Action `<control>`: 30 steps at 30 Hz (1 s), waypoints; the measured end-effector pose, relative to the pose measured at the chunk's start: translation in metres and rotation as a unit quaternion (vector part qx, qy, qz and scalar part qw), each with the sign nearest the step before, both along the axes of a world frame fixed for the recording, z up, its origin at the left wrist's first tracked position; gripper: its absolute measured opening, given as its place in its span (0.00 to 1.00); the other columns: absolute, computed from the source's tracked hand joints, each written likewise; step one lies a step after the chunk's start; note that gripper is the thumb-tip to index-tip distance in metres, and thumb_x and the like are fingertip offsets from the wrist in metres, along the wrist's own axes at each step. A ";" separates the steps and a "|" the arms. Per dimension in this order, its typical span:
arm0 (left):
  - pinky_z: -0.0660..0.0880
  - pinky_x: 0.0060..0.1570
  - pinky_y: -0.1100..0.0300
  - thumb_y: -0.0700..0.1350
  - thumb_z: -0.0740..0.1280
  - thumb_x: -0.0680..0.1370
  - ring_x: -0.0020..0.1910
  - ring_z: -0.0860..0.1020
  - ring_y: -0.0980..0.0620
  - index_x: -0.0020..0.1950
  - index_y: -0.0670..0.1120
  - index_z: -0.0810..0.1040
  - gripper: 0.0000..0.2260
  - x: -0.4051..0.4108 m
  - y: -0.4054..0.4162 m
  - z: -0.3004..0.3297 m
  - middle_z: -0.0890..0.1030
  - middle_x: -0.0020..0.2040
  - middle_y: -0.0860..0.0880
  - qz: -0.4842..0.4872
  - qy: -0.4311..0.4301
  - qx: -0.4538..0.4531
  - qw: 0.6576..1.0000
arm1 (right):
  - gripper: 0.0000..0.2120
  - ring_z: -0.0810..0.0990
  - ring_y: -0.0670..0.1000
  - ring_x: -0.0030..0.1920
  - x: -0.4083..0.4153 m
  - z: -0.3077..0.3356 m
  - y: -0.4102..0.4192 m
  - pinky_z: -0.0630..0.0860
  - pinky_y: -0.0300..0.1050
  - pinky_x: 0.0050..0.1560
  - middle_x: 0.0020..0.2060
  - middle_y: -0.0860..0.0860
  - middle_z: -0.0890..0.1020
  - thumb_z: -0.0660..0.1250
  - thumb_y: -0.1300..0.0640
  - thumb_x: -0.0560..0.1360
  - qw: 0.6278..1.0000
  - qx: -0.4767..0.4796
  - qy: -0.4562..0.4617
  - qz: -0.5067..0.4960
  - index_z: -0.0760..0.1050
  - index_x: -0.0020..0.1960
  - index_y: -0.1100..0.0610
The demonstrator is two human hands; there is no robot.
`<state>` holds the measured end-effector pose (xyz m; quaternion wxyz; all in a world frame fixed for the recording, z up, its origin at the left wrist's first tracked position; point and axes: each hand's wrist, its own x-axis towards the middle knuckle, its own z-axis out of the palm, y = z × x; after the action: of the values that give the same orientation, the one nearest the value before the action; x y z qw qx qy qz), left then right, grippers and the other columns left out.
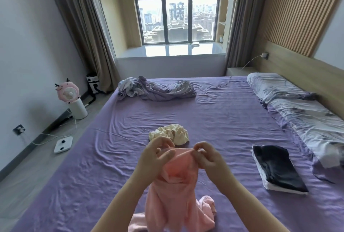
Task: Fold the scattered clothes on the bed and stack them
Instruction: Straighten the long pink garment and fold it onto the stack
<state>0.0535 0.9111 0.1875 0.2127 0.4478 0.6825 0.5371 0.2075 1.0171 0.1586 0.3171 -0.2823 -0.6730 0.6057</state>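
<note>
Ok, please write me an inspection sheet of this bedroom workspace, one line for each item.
Surface: bed with wrinkled purple sheet.
Job's things: pink garment held up over the near edge; cream garment crumpled mid-bed; folded stack, dark piece on top, at right.
Clutter: grey-purple bedding heap at far edge; pillows along the headboard.
Grippers: left hand and right hand both pinch the pink garment's top edge.
Cables: white cable from wall socket across the floor; charger cable at headboard socket.
Surroundings: pink fan, white scale, window, curtains.
</note>
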 end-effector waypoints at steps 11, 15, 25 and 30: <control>0.70 0.58 0.62 0.50 0.75 0.69 0.55 0.74 0.59 0.42 0.57 0.85 0.04 0.011 -0.013 -0.016 0.73 0.56 0.59 -0.021 0.228 -0.061 0.971 | 0.08 0.70 0.43 0.30 0.002 0.008 0.007 0.67 0.33 0.32 0.30 0.46 0.75 0.66 0.61 0.76 0.997 0.042 -0.021 -0.067 0.77 0.41 0.50; 0.65 0.61 0.62 0.48 0.75 0.69 0.57 0.70 0.55 0.40 0.57 0.85 0.04 0.021 -0.004 -0.007 0.74 0.54 0.56 0.015 0.242 -0.023 0.970 | 0.09 0.73 0.43 0.33 0.010 0.010 0.009 0.68 0.31 0.35 0.33 0.49 0.79 0.66 0.61 0.75 0.987 0.113 -0.074 -0.087 0.76 0.40 0.49; 0.74 0.39 0.67 0.38 0.73 0.69 0.37 0.78 0.61 0.35 0.55 0.85 0.11 0.044 0.016 0.033 0.79 0.34 0.56 0.037 0.052 0.008 0.998 | 0.16 0.76 0.37 0.33 0.027 0.035 -0.010 0.67 0.26 0.33 0.33 0.40 0.80 0.66 0.61 0.75 0.955 0.247 -0.051 -0.154 0.70 0.40 0.39; 0.73 0.37 0.62 0.40 0.71 0.71 0.31 0.76 0.60 0.36 0.54 0.82 0.09 0.042 0.025 0.057 0.80 0.30 0.56 -0.048 0.057 0.001 0.997 | 0.12 0.72 0.42 0.26 0.026 0.050 -0.013 0.66 0.29 0.29 0.30 0.43 0.79 0.65 0.57 0.76 0.957 0.242 -0.032 -0.154 0.72 0.41 0.40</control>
<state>0.0960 0.9362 0.2440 0.1984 0.5106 0.6704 0.5005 0.2338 1.0044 0.2085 0.4434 -0.3163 -0.7580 0.3589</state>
